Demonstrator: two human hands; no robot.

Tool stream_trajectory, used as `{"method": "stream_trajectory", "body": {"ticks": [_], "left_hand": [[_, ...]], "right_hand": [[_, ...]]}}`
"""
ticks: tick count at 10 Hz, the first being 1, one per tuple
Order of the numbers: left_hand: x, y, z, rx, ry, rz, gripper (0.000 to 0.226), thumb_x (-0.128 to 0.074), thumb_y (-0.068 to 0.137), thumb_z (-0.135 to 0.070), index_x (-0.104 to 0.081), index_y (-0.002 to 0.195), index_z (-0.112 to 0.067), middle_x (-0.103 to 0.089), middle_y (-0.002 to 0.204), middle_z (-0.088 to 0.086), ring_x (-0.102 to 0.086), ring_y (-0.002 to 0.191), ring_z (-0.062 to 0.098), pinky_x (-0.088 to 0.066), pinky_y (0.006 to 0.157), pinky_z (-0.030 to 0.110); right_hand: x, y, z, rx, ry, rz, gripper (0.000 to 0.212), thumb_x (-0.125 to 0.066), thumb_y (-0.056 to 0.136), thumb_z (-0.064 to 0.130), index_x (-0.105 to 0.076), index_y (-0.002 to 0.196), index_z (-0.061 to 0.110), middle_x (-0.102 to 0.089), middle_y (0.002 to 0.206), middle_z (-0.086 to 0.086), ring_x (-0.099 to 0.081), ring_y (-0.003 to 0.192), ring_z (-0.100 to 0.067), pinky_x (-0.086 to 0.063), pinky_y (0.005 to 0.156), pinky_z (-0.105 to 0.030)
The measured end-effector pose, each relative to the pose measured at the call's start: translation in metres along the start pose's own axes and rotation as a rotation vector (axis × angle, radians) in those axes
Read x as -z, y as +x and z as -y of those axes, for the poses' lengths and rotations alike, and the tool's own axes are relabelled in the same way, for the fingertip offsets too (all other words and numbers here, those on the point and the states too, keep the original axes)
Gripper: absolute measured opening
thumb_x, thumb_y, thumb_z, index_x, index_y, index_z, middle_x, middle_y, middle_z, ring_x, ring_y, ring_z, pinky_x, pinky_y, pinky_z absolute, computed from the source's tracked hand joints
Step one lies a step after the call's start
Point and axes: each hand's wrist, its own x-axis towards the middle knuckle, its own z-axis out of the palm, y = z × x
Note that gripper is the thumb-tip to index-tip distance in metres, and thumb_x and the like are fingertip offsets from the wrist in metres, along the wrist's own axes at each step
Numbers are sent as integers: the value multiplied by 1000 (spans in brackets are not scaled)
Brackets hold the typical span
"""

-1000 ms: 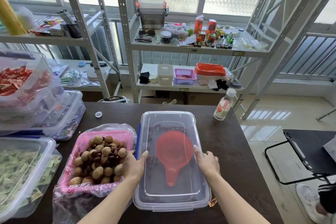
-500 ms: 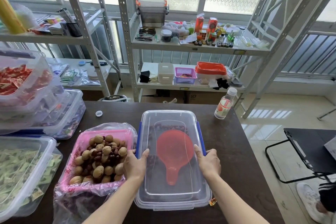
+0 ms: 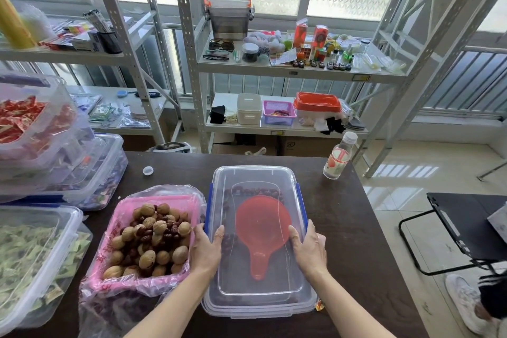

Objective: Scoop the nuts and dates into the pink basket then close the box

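A clear plastic box (image 3: 258, 302) with blue side latches (image 3: 301, 206) sits in front of me on the dark table, its clear lid (image 3: 247, 175) lying on top. Through the lid a red scoop (image 3: 262, 230) and a few dark dates show inside. My left hand (image 3: 205, 250) presses on the lid's left edge and my right hand (image 3: 308, 250) on its right edge. To the left stands the pink basket (image 3: 109, 239), lined with a plastic bag and heaped with walnuts and dates (image 3: 153, 241).
Clear bins (image 3: 41, 255) of wrapped sweets crowd the table's left side. A small bottle (image 3: 338, 156) stands at the far right of the table, a white cap (image 3: 147, 170) at the far left. Metal shelves rise behind. A black chair (image 3: 466, 228) stands to the right.
The lid has settled lower onto the box and the blue latches now show on both sides. Both hands stay on the lid's edges, pressing down.
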Motion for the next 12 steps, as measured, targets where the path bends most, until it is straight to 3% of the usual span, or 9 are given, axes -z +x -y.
{"method": "stream_trajectory", "body": {"ticks": [1,5,8,10,12], "left_hand": [[-1,2,0,-43,2,41,67,-52,98,-35,-24,154,-9,-35,157,13,-34,145,31,-27,120,42],[-10,5,2,1,46,-9,63,-50,99,-36,-29,152,-11,-43,153,15,-41,141,35,-33,117,47],[-9,-1,-5,-8,114,-22,64,-43,102,-34,-18,156,-10,-31,160,16,-34,145,36,-30,118,45],[-7,5,-11,40,90,0,61,-53,97,-24,-30,150,-4,-42,152,19,-39,141,36,-31,118,47],[0,7,-52,-94,142,-56,50,-52,93,-12,-43,142,-3,-47,146,17,-42,136,32,-33,113,40]], "right_hand": [[0,0,2,-7,5,28,80,-40,94,58,-13,155,14,-39,148,-14,-37,138,-30,-37,110,-48],[-4,1,10,-25,0,20,65,-35,101,45,-18,154,12,-46,147,-11,-35,138,-27,-38,106,-44],[-5,1,11,-48,17,17,65,-36,101,44,-17,154,13,-47,147,-12,-42,136,-31,-38,108,-45],[-3,0,11,-66,47,33,62,-40,99,45,-27,149,11,-52,140,-13,-47,129,-31,-41,104,-45],[12,8,31,-20,-55,-20,58,-49,97,34,-32,145,7,-41,145,-14,-43,132,-30,-34,104,-40]]}}
